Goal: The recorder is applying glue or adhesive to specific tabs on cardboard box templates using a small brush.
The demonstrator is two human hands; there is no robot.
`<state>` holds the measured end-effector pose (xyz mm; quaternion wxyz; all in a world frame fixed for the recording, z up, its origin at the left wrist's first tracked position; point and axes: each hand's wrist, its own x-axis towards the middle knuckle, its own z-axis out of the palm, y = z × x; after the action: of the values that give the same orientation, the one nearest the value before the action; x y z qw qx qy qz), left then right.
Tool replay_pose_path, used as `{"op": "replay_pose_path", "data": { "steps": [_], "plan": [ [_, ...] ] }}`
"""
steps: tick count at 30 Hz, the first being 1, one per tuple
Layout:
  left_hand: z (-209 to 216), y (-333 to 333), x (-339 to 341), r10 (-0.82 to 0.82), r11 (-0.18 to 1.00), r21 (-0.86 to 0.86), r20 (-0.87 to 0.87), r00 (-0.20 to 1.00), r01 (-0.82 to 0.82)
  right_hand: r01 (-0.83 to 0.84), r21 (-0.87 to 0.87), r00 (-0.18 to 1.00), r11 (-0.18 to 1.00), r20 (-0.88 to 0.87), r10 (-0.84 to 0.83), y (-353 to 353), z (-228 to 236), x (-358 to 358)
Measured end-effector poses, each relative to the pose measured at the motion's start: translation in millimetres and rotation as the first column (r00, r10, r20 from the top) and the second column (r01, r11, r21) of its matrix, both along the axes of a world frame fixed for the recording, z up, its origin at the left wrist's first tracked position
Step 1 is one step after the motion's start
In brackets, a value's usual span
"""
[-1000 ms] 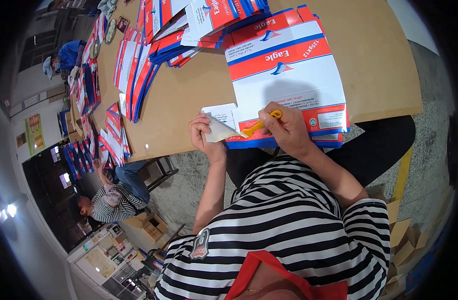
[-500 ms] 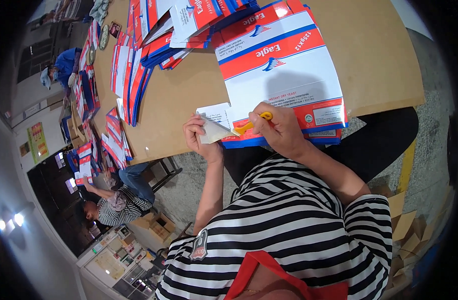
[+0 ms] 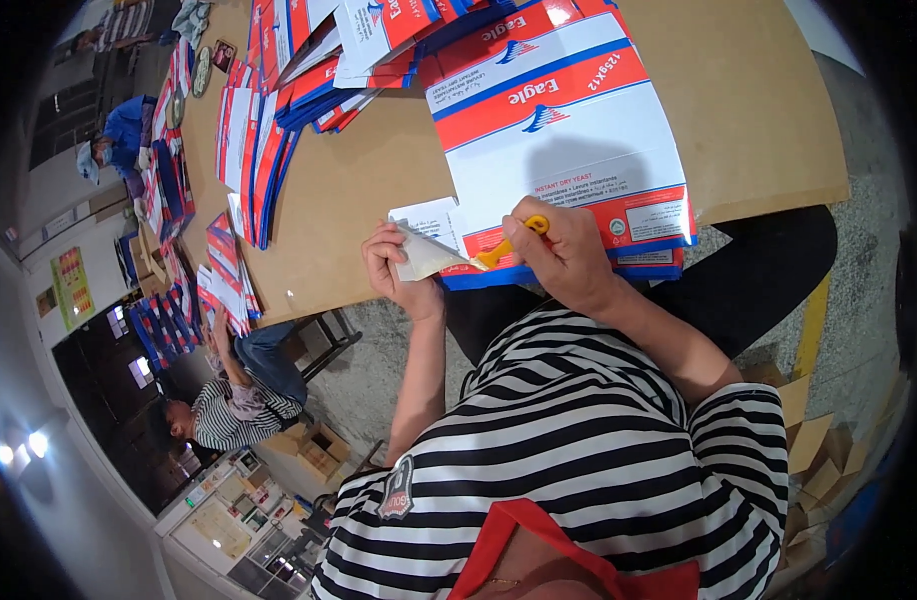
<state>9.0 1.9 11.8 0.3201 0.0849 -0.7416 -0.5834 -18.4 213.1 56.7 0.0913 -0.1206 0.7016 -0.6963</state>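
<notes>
A flat red, white and blue printed carton blank [image 3: 559,160] lies on a stack at the table's near edge. My left hand [image 3: 407,285] is closed on a pale paper flap [image 3: 429,258] at the blank's near left corner, holding it raised, its plain underside showing. My right hand [image 3: 569,262] grips a yellow tool [image 3: 496,254] that looks like a small cutter, with a ring-shaped end. Its tip meets the edge of the flap. Whether the flap is part of the blank or a separate piece I cannot tell.
Piles of similar cartons [image 3: 364,60] lie at the far left on the brown table [image 3: 779,120]. Further left, a person in stripes [image 3: 241,412] and one in blue [image 3: 129,130] are beside more cartons. Open cardboard boxes [image 3: 814,440] stand on the floor at the right.
The tool and my right hand have shifted very slightly, while the tip stays at the flap's edge. At the left, the striped co-worker's arm has swung up and right, away from a carton.
</notes>
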Motion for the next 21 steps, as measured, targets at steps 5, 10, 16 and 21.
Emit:
{"op": "replay_pose_path", "data": {
  "steps": [5,10,16,21],
  "plan": [
    [-1.4,-2.9,0.2,-0.009,1.000,-0.018,-0.002,1.000,0.009,0.072,-0.036,0.997,0.997,0.016,-0.071,-2.7,0.1,0.4],
    [-1.5,-2.8,-0.5,0.014,0.999,-0.029,-0.013,1.000,-0.015,0.056,-0.049,0.997,0.997,0.053,-0.053,-2.6,4.4,0.4],
    [2.4,-1.6,0.9,0.019,0.995,-0.100,0.022,1.000,-0.016,0.134,-0.128,0.989,0.983,0.079,-0.124,-0.4,11.4,-0.8],
    [3.5,0.7,1.1,0.033,0.997,-0.071,0.023,0.999,-0.031,0.059,-0.109,0.998,0.992,0.007,-0.059,-3.6,4.7,-0.5]
  ]
}}
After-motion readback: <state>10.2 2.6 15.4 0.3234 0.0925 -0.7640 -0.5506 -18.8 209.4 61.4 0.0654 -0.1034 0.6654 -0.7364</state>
